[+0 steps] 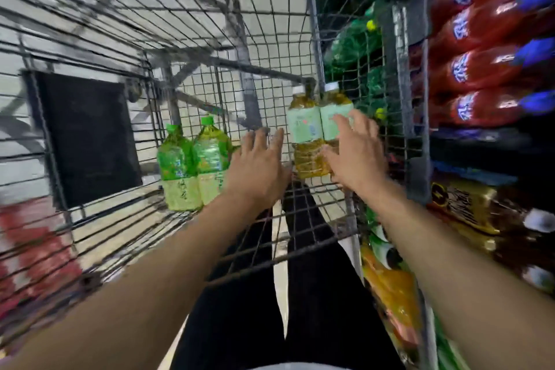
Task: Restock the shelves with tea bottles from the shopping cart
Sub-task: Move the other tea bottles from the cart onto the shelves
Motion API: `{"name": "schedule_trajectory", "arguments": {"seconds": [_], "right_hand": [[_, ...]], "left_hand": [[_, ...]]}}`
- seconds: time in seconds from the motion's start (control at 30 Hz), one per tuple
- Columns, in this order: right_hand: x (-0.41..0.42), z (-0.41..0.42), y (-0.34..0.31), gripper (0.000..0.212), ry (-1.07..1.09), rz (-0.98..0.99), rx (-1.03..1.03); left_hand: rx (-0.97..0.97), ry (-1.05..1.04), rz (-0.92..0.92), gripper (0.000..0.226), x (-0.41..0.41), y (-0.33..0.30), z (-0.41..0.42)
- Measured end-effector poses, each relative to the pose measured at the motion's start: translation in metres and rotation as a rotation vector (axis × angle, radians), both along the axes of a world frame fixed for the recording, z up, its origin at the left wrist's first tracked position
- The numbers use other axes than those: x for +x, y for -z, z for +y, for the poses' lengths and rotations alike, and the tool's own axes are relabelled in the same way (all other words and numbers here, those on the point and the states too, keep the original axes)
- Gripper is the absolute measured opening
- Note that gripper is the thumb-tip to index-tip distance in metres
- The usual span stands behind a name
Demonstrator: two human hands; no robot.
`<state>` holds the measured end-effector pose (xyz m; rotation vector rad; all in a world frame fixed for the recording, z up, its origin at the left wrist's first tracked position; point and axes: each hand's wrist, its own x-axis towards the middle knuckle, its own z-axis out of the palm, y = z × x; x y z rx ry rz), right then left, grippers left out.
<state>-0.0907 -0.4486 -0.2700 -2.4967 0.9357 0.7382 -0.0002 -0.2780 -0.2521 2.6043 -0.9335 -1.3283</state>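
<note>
Four upright tea bottles [303, 132] in cart [120, 39]

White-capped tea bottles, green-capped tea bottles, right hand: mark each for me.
White-capped tea bottles [303, 126]: head view, left bottle's pale label.
Green-capped tea bottles [177, 165]: head view, left bottle's green label.
Right hand [356, 156]: head view, back of hand.

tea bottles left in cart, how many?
4. Two green-capped bottles stand left of the hands; two white-capped bottles stand at the cart's right wall. None look hidden.
</note>
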Motion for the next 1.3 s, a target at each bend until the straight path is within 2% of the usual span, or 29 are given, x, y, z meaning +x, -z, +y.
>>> {"name": "schedule_trajectory", "arguments": {"seconds": [0.07,0.17,0.27,0.33,0.4,0.47,0.53,0.57,0.77,0.9,1.0,1.07,1.17,1.23,1.3], "right_hand": [[0.002,-0.014,0.035,0.073,0.041,0.032,0.001],[-0.001,-0.033,0.078,0.088,0.148,0.050,0.036],[-0.008,-0.032,0.102,0.100,0.198,-0.041,0.062],[-0.012,-0.028,0.110,0.101,0.238,-0.108,0.075],[-0.012,-0.026,0.112,0.096,0.393,-0.205,0.177],[-0.009,-0.027,0.111,0.080,0.618,-0.272,0.307],[-0.007,-0.031,0.111,0.056,0.806,-0.246,0.397],[-0.007,-0.033,0.112,0.050,0.852,-0.214,0.414],[-0.004,-0.031,0.112,0.052,0.849,-0.140,0.429],[-0.013,-0.028,0.112,0.040,0.814,-0.110,0.382],[-0.018,-0.025,0.110,0.034,0.822,-0.101,0.429],[-0.018,-0.023,0.109,0.041,0.838,-0.097,0.502],[-0.011,-0.018,0.103,0.067,0.876,-0.104,0.580],[-0.007,-0.014,0.096,0.060,0.867,-0.133,0.611],[-0.002,-0.010,0.084,0.050,0.870,-0.174,0.654]], "left_hand": [[-0.004,-0.056,0.036,0.068,0.006,0.040,-0.013],[-0.029,-0.253,0.127,0.071,0.010,0.093,-0.031],[-0.157,-0.511,0.278,0.073,0.002,0.129,-0.047],[-0.248,-0.604,0.301,0.072,-0.012,0.141,-0.056],[-0.319,-0.758,0.356,0.061,-0.027,0.148,-0.062],[-0.359,-1.066,0.545,0.039,-0.030,0.145,-0.069],[-0.386,-1.417,0.801,0.038,-0.025,0.143,-0.074],[-0.402,-1.464,0.852,0.039,-0.023,0.144,-0.074],[-0.509,-1.319,0.866,0.042,-0.013,0.144,-0.074],[-0.508,-1.271,0.804,0.046,-0.010,0.147,-0.064],[-0.476,-1.246,0.808,0.045,-0.009,0.149,-0.053],[-0.454,-1.256,0.820,0.041,-0.010,0.149,-0.044],[-0.460,-1.304,0.816,0.027,-0.012,0.145,-0.029],[-0.483,-1.327,0.813,0.025,-0.009,0.136,-0.021],[-0.499,-1.339,0.782,0.036,-0.002,0.122,-0.013]]}}
